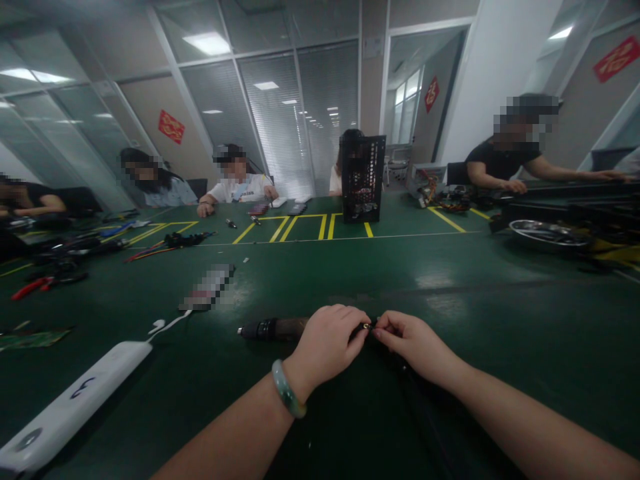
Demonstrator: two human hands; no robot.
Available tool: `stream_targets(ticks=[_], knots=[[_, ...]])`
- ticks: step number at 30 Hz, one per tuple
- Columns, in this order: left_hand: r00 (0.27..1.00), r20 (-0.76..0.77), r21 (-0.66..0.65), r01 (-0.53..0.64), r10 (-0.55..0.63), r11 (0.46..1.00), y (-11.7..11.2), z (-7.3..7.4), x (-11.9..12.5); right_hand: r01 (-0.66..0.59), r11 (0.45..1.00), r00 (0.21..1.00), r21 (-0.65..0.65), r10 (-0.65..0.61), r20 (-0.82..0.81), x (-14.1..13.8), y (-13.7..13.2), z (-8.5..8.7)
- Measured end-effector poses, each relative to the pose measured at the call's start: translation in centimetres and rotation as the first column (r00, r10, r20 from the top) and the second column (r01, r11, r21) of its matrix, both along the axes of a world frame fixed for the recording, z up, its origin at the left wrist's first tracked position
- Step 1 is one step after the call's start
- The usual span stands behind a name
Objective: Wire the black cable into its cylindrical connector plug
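Note:
My left hand (330,337) is closed around the rear part of an electric screwdriver (267,329), a dark cylinder lying on the green table with its metal tip to the left. Thumb and fingers of my right hand (410,337) are pinched together just beside the left fingertips. They grip what looks like the end of a black cable (404,367), which runs down toward me under the right forearm. A tiny brass-coloured ring shows between the two hands. Whether cable and screwdriver are joined is hidden by my fingers.
A white power strip (85,400) lies at left, its lead reaching a blurred-out phone-like item (207,288). Beyond are red-handled pliers (33,288), tangled wires (185,240) and a black computer case (364,179). Several people sit across the table. A silver-rimmed round part (550,233) is at right.

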State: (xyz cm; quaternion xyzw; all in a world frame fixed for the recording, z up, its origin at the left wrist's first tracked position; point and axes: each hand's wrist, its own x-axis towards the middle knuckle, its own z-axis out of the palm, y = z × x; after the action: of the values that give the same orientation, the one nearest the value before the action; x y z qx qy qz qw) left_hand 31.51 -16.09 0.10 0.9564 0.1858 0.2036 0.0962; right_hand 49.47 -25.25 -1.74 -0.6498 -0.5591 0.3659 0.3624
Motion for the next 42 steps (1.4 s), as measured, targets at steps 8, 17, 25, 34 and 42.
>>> stream_targets(ticks=[8,17,25,34,42], knots=[[1.0,-0.003,0.006,0.003,-0.003,1.0,-0.02,0.04,0.1,0.002,0.999,1.0,0.054,-0.003,0.018,0.13,0.07,-0.51],[1.0,-0.002,0.008,-0.014,0.014,1.0,0.05,-0.07,0.08,0.007,0.999,1.0,0.038,-0.007,-0.002,0.07,0.07,-0.43],[1.0,-0.01,0.015,-0.006,0.006,1.0,-0.07,0.18,0.1,0.008,0.999,1.0,0.031,-0.008,0.006,-0.02,0.05,-0.05],[1.0,-0.024,0.025,-0.006,0.007,1.0,-0.1,0.23,0.08,0.016,0.999,1.0,0.033,-0.016,0.016,0.03,0.1,-0.33],[0.999,-0.033,0.034,-0.006,0.008,0.999,-0.08,0.23,0.08,0.011,1.0,1.0,0.015,-0.01,-0.007,-0.08,0.0,0.06]])
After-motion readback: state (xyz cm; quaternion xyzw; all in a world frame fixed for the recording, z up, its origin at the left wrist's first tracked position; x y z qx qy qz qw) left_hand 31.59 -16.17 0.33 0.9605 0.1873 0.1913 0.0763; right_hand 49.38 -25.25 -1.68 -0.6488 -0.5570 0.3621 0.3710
